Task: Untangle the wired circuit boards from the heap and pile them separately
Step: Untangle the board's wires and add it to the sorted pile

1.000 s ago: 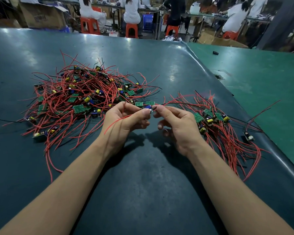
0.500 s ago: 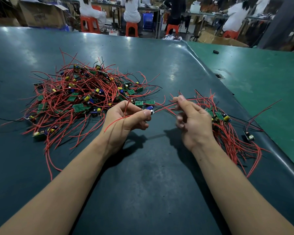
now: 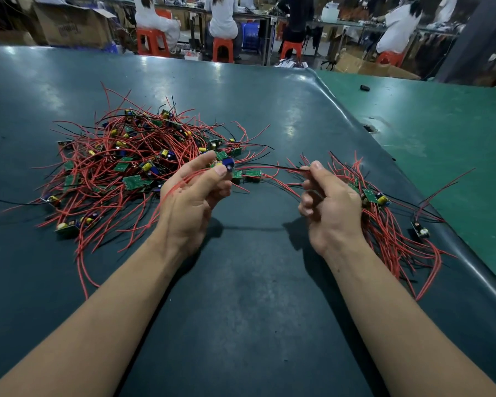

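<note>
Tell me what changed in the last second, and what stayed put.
The right hand slid rightward along the wires, away from the left hand, stretching them between the two; it now pinches their far ends. The left hand keeps its grip on the small board. The big heap and the sorted pile on the table lie unchanged.

Glossy dark rubbery table mat [image 3: 241,296]; smooth red plastic-coated wires [image 3: 106,173].

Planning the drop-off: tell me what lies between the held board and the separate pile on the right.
The left hand pinches the board; the right hand pinches its wires and sits directly between board and sorted pile. Otherwise only bare table and two loose boards below the wires.
</note>
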Action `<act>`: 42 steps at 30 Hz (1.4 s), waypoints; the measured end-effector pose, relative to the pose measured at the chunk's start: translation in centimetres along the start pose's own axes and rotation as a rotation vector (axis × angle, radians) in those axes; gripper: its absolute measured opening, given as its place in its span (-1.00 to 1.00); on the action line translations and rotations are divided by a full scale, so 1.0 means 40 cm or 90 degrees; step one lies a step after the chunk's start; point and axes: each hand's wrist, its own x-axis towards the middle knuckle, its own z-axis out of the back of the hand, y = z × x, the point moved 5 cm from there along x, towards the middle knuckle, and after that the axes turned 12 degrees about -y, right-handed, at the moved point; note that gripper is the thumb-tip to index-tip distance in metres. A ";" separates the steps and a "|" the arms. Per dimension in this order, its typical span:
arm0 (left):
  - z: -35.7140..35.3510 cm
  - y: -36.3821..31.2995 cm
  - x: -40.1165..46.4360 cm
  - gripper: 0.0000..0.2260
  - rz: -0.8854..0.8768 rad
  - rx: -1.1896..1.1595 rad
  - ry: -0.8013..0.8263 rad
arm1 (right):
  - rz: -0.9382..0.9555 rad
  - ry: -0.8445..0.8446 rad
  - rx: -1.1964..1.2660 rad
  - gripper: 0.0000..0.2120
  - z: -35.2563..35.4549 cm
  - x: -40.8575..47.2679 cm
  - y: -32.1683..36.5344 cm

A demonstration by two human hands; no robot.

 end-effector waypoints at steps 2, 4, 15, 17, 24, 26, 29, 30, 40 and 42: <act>0.003 -0.002 0.004 -0.91 0.039 -0.052 -0.012 | -0.050 0.038 -0.050 -0.80 -0.011 -0.007 -0.020; 0.009 -0.007 0.011 -0.96 0.056 -0.096 -0.019 | -0.092 0.079 -0.126 -0.77 -0.017 -0.017 -0.039; 0.008 -0.035 0.013 -0.60 0.074 -0.053 0.020 | 0.065 0.102 -0.250 -0.48 -0.013 -0.022 -0.017; -0.009 -0.014 -0.003 -0.60 0.059 0.019 0.044 | 0.057 0.251 -0.212 -0.66 -0.039 -0.048 -0.022; -0.027 0.033 -0.028 -0.76 0.046 0.138 0.112 | -0.025 0.351 -0.201 -0.69 -0.061 -0.080 -0.064; -0.030 0.036 -0.035 -0.79 0.056 0.159 0.146 | -0.012 0.330 -0.198 -0.67 -0.060 -0.072 -0.064; -0.039 0.052 -0.053 -0.73 0.080 0.228 0.189 | 0.024 0.285 -0.185 -0.75 -0.052 -0.063 -0.057; -0.040 0.055 -0.058 -0.71 0.082 0.254 0.195 | 0.023 0.271 -0.182 -0.78 -0.047 -0.058 -0.055; -0.030 0.047 -0.058 -0.77 0.052 0.311 0.182 | 0.113 0.198 -0.242 -0.79 -0.035 -0.028 -0.040; -0.029 0.049 -0.058 -0.81 0.054 0.315 0.182 | 0.165 0.166 -0.280 -0.79 -0.026 -0.017 -0.032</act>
